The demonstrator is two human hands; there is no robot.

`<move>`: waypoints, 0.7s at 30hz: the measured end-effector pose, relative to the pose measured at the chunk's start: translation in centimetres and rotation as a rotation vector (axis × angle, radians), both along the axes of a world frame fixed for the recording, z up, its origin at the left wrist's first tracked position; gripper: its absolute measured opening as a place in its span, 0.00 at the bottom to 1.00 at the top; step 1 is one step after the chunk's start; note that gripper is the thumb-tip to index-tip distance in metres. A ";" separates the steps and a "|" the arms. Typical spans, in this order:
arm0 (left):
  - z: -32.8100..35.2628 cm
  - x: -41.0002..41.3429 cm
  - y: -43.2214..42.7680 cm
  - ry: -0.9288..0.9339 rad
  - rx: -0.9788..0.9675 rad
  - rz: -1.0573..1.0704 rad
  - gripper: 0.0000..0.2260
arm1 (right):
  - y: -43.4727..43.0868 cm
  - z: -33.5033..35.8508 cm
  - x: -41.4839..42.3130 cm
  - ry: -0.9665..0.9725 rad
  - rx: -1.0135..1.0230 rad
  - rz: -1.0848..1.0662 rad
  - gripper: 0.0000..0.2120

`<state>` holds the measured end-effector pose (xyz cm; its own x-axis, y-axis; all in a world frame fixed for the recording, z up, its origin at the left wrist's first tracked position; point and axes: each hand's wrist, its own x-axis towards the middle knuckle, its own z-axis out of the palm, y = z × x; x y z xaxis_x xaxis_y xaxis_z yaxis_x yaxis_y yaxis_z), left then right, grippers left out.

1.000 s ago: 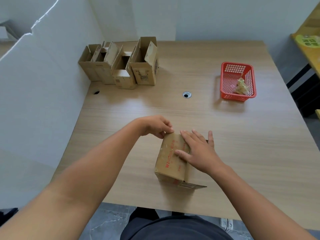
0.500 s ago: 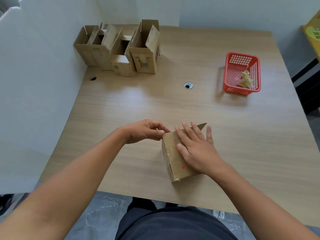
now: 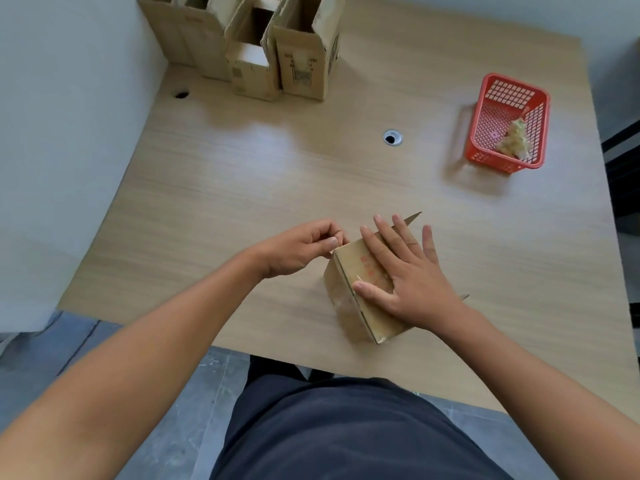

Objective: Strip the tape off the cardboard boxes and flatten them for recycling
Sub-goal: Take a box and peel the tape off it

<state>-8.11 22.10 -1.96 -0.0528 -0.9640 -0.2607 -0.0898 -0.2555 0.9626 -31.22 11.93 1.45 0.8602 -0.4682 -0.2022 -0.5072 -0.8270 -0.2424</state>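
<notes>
A small brown cardboard box [image 3: 349, 303] with red print lies on its side near the table's front edge. My right hand [image 3: 405, 275] lies flat on its top face, fingers straight and spread, pressing it down. My left hand [image 3: 304, 247] is at the box's far left corner with its fingers curled, thumb and fingertips pinching at the corner edge; whether tape is between them is too small to tell. A flap tip sticks out beyond my right fingers.
Several open cardboard boxes [image 3: 263, 43] stand at the table's back left by a white partition [image 3: 69, 133]. A red plastic basket [image 3: 507, 123] with crumpled tape stands at the right. A cable hole [image 3: 392, 137] is mid-table on the wooden table [image 3: 242, 174].
The box has been turned so that its end faces me. My right hand stays flat on top and my left hand stays at the far corner. The camera tilted down.
</notes>
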 end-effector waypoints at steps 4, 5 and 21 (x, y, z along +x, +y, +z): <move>-0.3 -0.8 1.6 -0.056 -0.058 0.198 0.07 | -0.2 -0.1 0.1 -0.029 0.022 -0.021 0.43; -0.2 -1.1 1.9 -0.047 -0.063 0.229 0.07 | -0.2 -0.1 0.2 -0.033 0.013 -0.020 0.42; 1.7 -5.4 4.1 -0.189 -0.008 0.695 0.12 | 0.5 0.0 1.1 -0.015 0.149 -0.158 0.32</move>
<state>-13.51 26.22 -0.31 0.6192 -0.7599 -0.1978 -0.0743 -0.3075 0.9486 -30.10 12.42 1.46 0.7821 -0.5630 -0.2671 -0.6229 -0.6922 -0.3645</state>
